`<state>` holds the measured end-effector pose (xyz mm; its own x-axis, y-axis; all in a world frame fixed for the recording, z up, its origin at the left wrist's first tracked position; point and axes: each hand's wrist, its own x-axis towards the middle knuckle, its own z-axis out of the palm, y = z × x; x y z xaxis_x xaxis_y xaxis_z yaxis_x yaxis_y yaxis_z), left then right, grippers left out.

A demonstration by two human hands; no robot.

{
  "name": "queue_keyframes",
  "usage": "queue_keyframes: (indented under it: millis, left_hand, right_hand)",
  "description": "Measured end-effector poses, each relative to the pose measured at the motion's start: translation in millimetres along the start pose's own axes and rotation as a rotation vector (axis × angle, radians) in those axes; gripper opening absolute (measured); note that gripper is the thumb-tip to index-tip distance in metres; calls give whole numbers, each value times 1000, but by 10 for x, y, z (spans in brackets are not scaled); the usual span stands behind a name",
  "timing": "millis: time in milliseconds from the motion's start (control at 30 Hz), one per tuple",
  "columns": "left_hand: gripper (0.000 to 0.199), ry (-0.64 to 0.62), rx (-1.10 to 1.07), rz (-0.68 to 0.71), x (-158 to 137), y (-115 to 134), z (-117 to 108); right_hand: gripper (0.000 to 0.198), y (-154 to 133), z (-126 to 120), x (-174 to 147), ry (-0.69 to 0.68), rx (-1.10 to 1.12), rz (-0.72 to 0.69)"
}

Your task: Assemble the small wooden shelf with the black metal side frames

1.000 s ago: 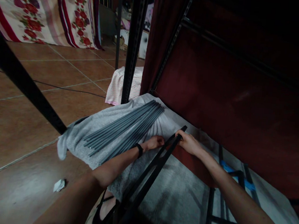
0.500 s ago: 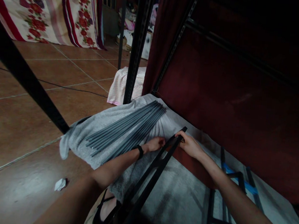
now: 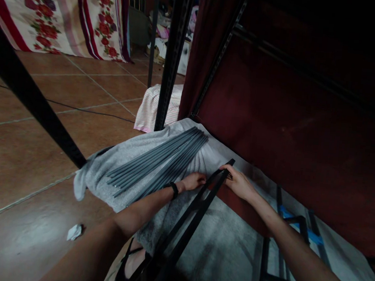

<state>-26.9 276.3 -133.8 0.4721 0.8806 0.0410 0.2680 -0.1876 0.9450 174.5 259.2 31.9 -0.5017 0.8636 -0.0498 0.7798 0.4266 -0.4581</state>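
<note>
A narrow black frame [image 3: 196, 228] with two long rails and a crosspiece slopes up from the bottom of the view. My right hand [image 3: 239, 182] is closed around its far end, thumb and fingers curled over the bar. Just left of the nearer rail is my left hand [image 3: 195, 182], with its fingers curled together beside the bar. Whatever those fingers hold, if anything, is too small to make out. A dark band [image 3: 174, 191] circles my left wrist. Several grey rods [image 3: 159, 162] lie side by side in two groups beyond my left forearm.
The rods rest on a grey cloth [image 3: 95, 180]. At the right, more black frame pieces [image 3: 264, 269] lie with blue strips [image 3: 313, 235] around them. Black uprights [image 3: 169, 64] stand at the left and back. A crumpled white scrap [image 3: 74, 232] sits on the tiled floor [image 3: 60, 133].
My left hand has shifted very slightly beside the rail. My right hand keeps its hold on the frame's far end, and the rods have not moved.
</note>
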Motion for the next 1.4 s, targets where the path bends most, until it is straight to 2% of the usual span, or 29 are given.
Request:
queue_keyframes:
  millis: [100,300,400,533,633,867,1200,1400]
  left_hand:
    - [10,-21,7,1,-16,9,-20]
    - [30,-54,-3,-99,-43,-14,15]
    - [24,-57,11,-88,-29,-5,-8]
    - [8,-84,21,-22,-4,37,-92]
    - [5,-113,20,-24,-10,49,-135]
    - [27,-164,-98,-129,-36,8,-63]
    - [22,-190,-207,-112,-30,-27,-103]
    - [35,-280,-306,-166,-29,-9,-134]
  right_hand:
    - [35,7,20,0,-7,12,20]
    - [33,-11,20,16,-13,45,22]
    - [32,-44,6,10,-20,60,28]
    - [44,-70,8,-1,-14,37,25]
    - [48,-62,23,-3,0,16,35]
    - [47,-51,9,-2,-21,16,44]
    - [65,-78,18,-40,-16,14,20]
    - [64,-97,1,-43,-25,-12,45]
